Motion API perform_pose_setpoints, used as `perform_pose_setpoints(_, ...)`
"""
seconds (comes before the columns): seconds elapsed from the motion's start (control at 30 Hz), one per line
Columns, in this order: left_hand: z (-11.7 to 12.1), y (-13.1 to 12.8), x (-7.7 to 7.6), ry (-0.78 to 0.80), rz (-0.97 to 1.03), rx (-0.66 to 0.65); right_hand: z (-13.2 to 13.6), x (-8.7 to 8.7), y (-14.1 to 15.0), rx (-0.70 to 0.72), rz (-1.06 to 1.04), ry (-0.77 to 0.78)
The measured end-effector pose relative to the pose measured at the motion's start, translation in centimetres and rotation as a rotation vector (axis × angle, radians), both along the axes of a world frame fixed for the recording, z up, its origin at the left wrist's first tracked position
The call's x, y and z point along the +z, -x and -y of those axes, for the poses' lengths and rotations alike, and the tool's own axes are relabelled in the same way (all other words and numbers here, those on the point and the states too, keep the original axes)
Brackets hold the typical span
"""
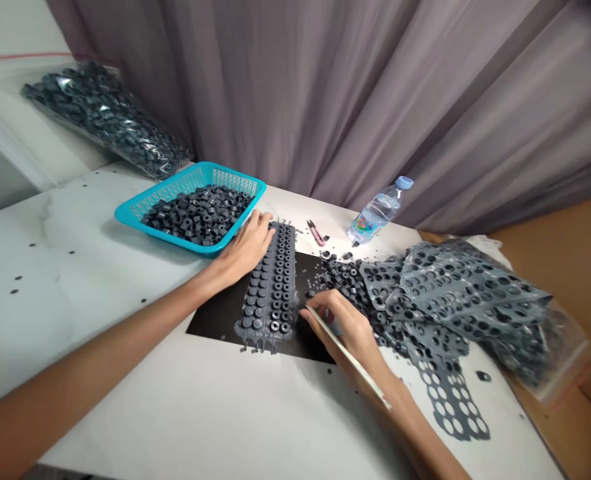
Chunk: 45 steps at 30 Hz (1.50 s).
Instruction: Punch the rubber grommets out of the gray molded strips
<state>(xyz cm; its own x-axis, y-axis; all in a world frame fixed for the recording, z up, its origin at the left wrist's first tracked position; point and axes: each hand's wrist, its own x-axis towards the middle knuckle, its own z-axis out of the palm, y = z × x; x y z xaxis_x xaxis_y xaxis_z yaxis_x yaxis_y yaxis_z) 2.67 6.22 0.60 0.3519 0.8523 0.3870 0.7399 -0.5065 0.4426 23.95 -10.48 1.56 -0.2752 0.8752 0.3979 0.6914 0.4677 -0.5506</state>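
A dark grey moulded rubber sheet (275, 287), with rows of raised round parts, lies on a black mat (215, 313). Its right-hand rows show holes in the parts; those on the left look like solid caps. At the sheet's far left corner, my left hand (248, 245) is closed on the edge with bent fingers. My right hand (348, 327) is beside the sheet's near right side, closed round a thin pale stick-like tool (358, 367). The tool's tip points toward the sheet; whether it touches cannot be seen.
A blue basket (190, 245) of small rubber rings stands at left, before a filled plastic bag (105, 120). Loose rings (348, 277) and punched-out sheets (455, 287) pile up at right. Pink-handled snips (316, 233) and a water bottle (379, 212) are near the curtain (275, 100).
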Motion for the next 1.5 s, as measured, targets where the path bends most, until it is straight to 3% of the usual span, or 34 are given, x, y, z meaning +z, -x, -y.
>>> perform_pose_setpoints(0.1,4.8,3.1,0.6,0.086,0.112,-0.183,-0.2,-0.1,1.6,0.120,-0.021,-0.010)
perform_pose_setpoints(0.2,9.4,6.1,0.7,0.282,0.139,-0.301,-0.4,-0.4,3.2,0.215,0.006,-0.014)
perform_pose_setpoints(0.33,12.3,7.7,0.2,0.390,0.099,-0.375,-0.4,-0.9,4.3,0.271,0.091,-0.017)
perform_pose_setpoints(0.7,12.4,6.9,-0.9,0.425,0.159,-0.358,-0.2,-1.2,4.4,0.255,0.160,-0.046)
perform_pose_setpoints(1.07,12.0,6.4,-1.0,0.483,0.194,-0.338,-0.2,-1.2,4.8,0.221,0.238,-0.116)
perform_pose_setpoints(1.33,11.3,6.1,-1.0,0.501,0.174,-0.345,0.5,-1.9,5.6,0.155,0.474,-0.265)
perform_pose_setpoints(1.5,11.3,6.1,-1.1,0.501,0.191,-0.343,0.4,-1.0,4.8,0.199,0.306,-0.212)
